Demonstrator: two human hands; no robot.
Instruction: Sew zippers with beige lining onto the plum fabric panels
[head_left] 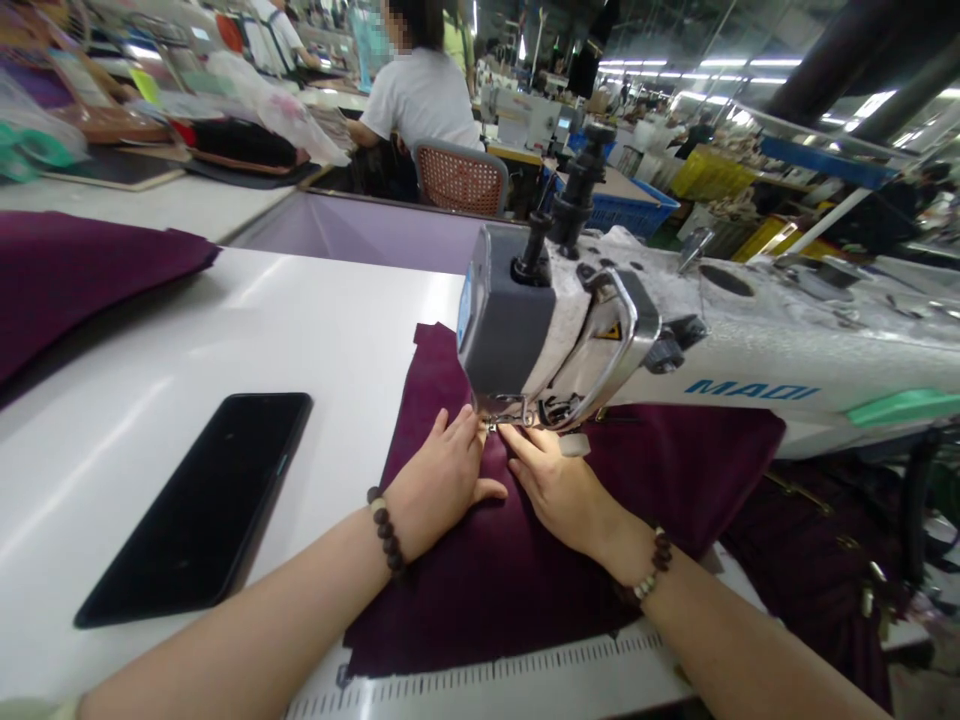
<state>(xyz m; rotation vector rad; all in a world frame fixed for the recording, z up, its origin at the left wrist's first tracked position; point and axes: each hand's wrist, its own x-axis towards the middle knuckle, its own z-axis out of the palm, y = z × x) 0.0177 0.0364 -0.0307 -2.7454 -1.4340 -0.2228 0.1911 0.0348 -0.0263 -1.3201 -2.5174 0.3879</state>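
A dark purple fabric panel lies on the white table, partly under the head of a sewing machine. My left hand presses on the cloth left of the presser foot, fingers stretched out and thumb spread to the right. On the other side, my right hand rests on the same cloth, its fingers extended and the fingertips close to the foot. The machine's needle area lies between both sets of fingertips. The fabric continues to the right beneath the machine arm.
A black phone lies left of my left arm. More purple fabric covers the table's far left. A ruler strip runs along the front edge. Purple pieces with zippers hang at the right. A person sits ahead beside a chair.
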